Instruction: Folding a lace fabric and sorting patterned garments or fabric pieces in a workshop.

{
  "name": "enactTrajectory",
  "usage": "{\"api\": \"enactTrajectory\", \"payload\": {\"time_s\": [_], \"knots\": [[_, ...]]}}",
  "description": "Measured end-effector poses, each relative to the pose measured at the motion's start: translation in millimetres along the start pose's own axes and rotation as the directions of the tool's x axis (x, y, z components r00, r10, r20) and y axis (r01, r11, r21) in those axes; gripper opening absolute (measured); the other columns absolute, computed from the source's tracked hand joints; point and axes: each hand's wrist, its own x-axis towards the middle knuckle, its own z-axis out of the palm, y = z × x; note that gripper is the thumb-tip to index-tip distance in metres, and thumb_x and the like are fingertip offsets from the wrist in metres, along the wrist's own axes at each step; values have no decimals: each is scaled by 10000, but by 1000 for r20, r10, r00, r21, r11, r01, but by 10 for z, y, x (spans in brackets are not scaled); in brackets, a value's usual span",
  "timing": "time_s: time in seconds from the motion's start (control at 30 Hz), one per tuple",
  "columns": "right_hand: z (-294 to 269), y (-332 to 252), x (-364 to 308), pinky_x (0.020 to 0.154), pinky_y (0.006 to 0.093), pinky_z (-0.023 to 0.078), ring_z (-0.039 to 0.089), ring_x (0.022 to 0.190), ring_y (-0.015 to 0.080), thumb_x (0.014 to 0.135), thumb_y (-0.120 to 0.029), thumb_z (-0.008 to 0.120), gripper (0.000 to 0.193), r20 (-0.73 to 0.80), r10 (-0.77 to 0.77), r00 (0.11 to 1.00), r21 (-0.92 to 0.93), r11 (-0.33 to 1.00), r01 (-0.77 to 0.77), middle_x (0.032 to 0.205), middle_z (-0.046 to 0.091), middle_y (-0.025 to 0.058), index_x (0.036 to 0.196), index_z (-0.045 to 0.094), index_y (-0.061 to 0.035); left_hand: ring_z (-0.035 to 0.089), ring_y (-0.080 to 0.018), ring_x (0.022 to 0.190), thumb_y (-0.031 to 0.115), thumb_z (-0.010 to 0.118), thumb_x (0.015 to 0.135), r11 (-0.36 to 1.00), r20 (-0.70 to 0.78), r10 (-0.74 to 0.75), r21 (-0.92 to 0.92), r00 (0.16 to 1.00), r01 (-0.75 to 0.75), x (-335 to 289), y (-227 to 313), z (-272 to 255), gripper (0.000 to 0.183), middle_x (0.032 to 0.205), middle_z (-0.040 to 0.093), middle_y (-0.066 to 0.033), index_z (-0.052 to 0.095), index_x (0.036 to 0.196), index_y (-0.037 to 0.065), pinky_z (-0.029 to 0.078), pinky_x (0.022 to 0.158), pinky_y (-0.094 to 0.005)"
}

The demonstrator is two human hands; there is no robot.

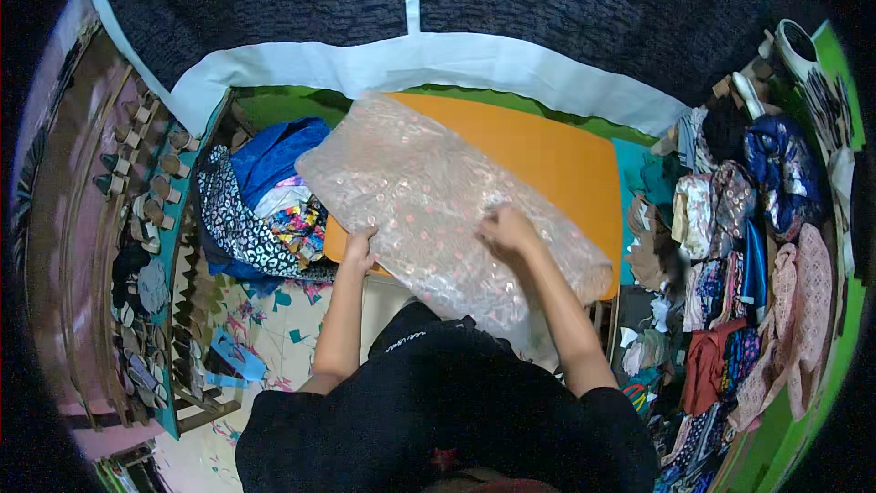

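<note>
A pale pinkish-beige piece of fabric with a shiny pattern of small pink spots is spread across an orange tabletop. Its near edge hangs over the table's front side, close to my body. My left hand grips the fabric's left near edge, thumb on top. Toward the middle of the cloth, my right hand is closed with bent fingers and seems to pinch the material. The fingertips there are partly blurred. The fabric lies at a slant, from upper left to lower right.
Left of the table is a heap of coloured cloth. Hanging and piled textiles line the right wall. A rack of thread spools stands at far left. Scraps litter the floor. A dark curtain hangs behind.
</note>
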Motion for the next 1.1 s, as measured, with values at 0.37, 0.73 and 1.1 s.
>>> {"api": "enactTrajectory", "payload": {"time_s": [0.37,0.73,1.1], "knots": [[399,177,1123,898,357,352,461,1027,341,498,-337,728,852,-379,-173,909,-318,947,48,1085,495,208,1209,358,-47,552,-235,882,171,573,764,1000,-80,1,25,997,1,-681,-574,-189,389,1016,542,-118,442,1093,10,469,764,-349],[-158,434,1222,780,366,440,543,899,234,624,-156,673,406,419,26,908,576,765,-288,969,562,108,990,546,-36,552,-208,849,-18,589,695,994,118,79,60,990,-86,-647,139,-158,416,934,552,-95,432,1080,-8,454,769,-347],[-994,811,893,764,390,468,550,901,244,771,-192,520,384,297,-181,938,954,21,-298,1028,533,139,1087,451,15,570,-196,845,99,583,742,945,641,160,119,751,-303,-225,1840,1434,437,975,544,-111,398,1125,-1,505,694,-339]]}}
